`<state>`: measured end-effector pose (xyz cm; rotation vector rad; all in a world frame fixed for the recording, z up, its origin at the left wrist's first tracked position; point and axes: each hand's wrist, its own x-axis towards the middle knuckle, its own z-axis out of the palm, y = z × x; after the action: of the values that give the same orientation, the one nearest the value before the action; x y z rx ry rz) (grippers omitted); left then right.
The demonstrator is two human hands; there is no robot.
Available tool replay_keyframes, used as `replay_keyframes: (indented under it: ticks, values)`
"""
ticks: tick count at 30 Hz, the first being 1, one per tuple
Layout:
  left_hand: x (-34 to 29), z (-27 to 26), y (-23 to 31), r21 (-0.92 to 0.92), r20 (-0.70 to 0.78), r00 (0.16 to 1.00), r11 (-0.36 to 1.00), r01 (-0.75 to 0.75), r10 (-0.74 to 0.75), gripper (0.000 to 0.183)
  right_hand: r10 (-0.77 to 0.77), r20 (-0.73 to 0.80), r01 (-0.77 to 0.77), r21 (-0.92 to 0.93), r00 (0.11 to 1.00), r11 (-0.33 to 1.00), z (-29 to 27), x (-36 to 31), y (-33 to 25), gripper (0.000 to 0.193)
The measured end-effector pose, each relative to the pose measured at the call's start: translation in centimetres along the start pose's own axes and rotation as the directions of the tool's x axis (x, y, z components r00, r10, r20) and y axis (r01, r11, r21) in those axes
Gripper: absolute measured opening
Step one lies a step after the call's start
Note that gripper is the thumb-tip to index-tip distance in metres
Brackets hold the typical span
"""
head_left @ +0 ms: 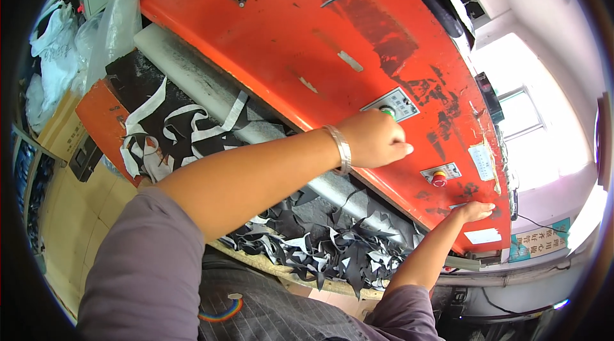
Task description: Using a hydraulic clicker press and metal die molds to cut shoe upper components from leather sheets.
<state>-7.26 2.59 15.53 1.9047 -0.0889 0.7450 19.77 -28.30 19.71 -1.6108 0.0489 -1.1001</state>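
Note:
My left hand is closed, its thumb pointing right, and rests against a green push button. That button sits on a silver control plate on the sloping front of a large red machine; the hand partly covers it. A bracelet circles the left wrist. Farther right, my right hand lies on the same red front, fingers stretched out, over another small plate that it mostly hides. Between the hands, a red knob-shaped button stands on its own plate.
Below the red front runs a grey roller-like bar. Black and grey scrap strips are heaped along the machine's near side, with pale looped strips at left. Plastic bags hang at far left. A bright window is at right.

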Motion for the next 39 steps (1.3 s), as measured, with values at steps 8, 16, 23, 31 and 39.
replay_keyframes:
  ticks: [8, 16, 23, 31, 39]
  values:
    - [-5.7, -0.6, 0.8, 0.343, 0.047, 0.993, 0.936, 0.082, -0.104, 0.036, 0.008, 0.320, -0.044, 0.106, 0.948, 0.993, -5.1, -1.6, -0.6, 0.072]
    - [-28.6, -4.2, 1.5, 0.551, 0.128, 0.810, 0.720, 0.422, -0.573, 0.031, -0.374, 0.197, 0.378, 0.021, 0.906, 0.926, -10.2, -1.3, -7.1, 0.057]
    - [-31.5, -2.9, 2.9, 0.670, -0.011, 0.832, 0.614, 0.418, -0.555, 0.033, -0.511, 0.293, 0.308, 0.530, 0.808, 0.790, -8.2, -16.6, -19.9, 0.042]
    - [-30.7, -3.9, 2.7, 0.626, 0.038, 0.761, 0.609, 0.486, -0.647, 0.035, -0.696, 0.556, 0.101, 0.744, 0.453, 0.660, -6.8, -26.8, -23.0, 0.033]
    - [-26.8, -7.0, 2.5, 0.596, 0.274, 0.597, 0.620, 0.510, -0.754, 0.037, -0.233, 0.956, 0.171, 0.263, -0.177, 0.950, -0.3, -31.8, -17.2, 0.042]
